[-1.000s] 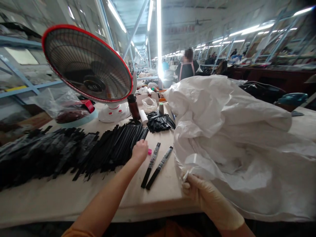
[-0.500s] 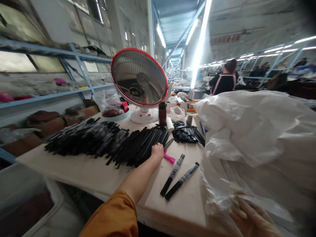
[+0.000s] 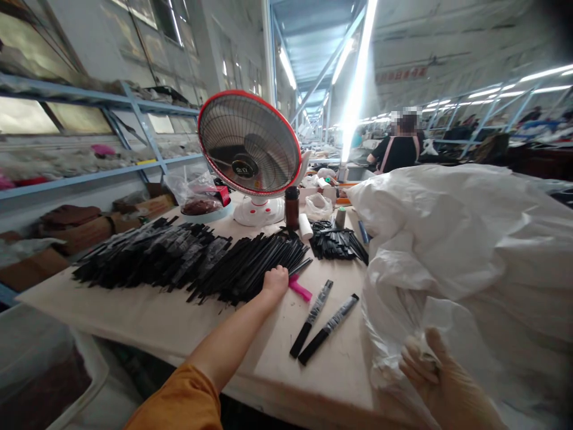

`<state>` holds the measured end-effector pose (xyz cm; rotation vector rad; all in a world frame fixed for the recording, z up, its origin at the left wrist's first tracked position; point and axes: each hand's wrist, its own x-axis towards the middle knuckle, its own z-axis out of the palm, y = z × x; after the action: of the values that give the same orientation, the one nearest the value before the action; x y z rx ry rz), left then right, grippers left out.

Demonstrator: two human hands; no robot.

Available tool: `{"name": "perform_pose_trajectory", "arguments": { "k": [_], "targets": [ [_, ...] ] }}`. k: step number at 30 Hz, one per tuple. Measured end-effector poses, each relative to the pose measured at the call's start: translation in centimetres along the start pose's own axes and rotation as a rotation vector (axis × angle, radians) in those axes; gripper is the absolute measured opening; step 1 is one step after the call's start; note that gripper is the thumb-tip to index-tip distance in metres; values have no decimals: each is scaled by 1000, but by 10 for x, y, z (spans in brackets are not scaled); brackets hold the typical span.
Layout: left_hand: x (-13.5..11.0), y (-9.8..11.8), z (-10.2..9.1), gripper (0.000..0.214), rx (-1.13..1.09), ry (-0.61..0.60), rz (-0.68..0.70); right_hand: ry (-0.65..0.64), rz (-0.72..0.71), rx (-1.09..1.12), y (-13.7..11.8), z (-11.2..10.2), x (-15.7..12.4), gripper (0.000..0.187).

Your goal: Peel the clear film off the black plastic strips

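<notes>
Black strips [image 3: 250, 267] lie piled, long axes slanting away rightward. The left hand [image 3: 276, 279], curled, contacts their right edge; its grip is obscured. Two film-wrapped strips [image 3: 330, 327] lie rightward, nearer it than the gloved right hand [image 3: 425, 370], which curls against white plastic sheeting [image 3: 452, 239], grip indeterminate.

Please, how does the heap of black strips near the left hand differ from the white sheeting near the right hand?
Colour: the heap of black strips is dark; the white sheeting is pale.
Form: the heap has many narrow pieces; the sheeting is broad and crumpled.
Height: the heap lies low; the sheeting bulges higher.
Both rest on the table.
</notes>
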<state>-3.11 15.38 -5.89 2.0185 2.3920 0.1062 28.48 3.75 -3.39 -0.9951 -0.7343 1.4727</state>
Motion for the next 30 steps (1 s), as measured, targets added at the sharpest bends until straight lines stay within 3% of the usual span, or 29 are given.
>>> {"name": "perform_pose_trajectory", "arguments": {
  "k": [5,11,17,20,23,26,30],
  "targets": [
    [-7,3,-9,34,-231,-24,-79,8,96,83,-4,21,5,27],
    [-25,2,-23,28,-646,-124,-137,81,135,326,-5,30,15,41],
    [-102,10,-45,39,-1019,-262,3,92,134,308,-10,31,31,40],
    [-140,3,-57,45,-1332,-454,-39,97,126,329,-13,30,35,40],
    [-161,-1,-66,45,-1379,-531,-82,112,122,356,-13,33,35,40],
    [-165,2,-72,41,-1319,-543,-51,121,144,334,-12,36,32,40],
    [-157,7,-80,31,-1157,-443,65,32,101,183,-14,30,27,38]
  ]
}}
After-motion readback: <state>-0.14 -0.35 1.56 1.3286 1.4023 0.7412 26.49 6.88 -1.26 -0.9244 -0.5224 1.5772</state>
